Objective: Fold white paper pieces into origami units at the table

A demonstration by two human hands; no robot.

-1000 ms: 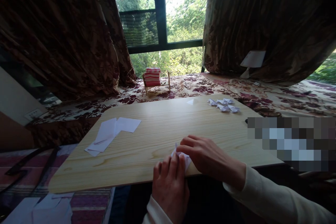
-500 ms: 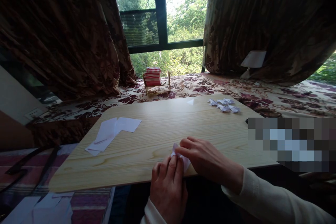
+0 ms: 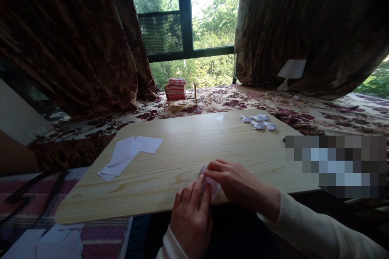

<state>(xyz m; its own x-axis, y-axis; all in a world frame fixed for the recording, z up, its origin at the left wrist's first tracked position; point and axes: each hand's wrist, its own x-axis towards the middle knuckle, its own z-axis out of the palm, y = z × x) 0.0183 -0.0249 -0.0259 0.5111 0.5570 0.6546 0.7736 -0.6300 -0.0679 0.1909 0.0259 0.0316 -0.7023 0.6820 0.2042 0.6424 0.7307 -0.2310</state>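
Note:
At the near edge of the wooden tabletop (image 3: 146,182), a partly folded piece of white paper (image 3: 215,189) lies under both hands. My left hand (image 3: 191,210) presses its fingertips on the paper's left side, holding it against the table. My right hand (image 3: 235,180) pinches the far part of the paper between thumb and curled fingers, close to the left fingertips. The hands cover much of the paper, so its exact folds are hidden.
Flat white sheets (image 3: 127,151) lie on the table's left. Several small folded paper pieces (image 3: 258,121) sit at the far right, near a small white paper triangle (image 3: 220,118). More paper (image 3: 57,243) lies on striped cloth below left. A lamp (image 3: 292,69) stands beyond.
My left hand has shifted slightly left and toward me, baring more of the paper between the hands. My right hand stays at the paper with little movement.

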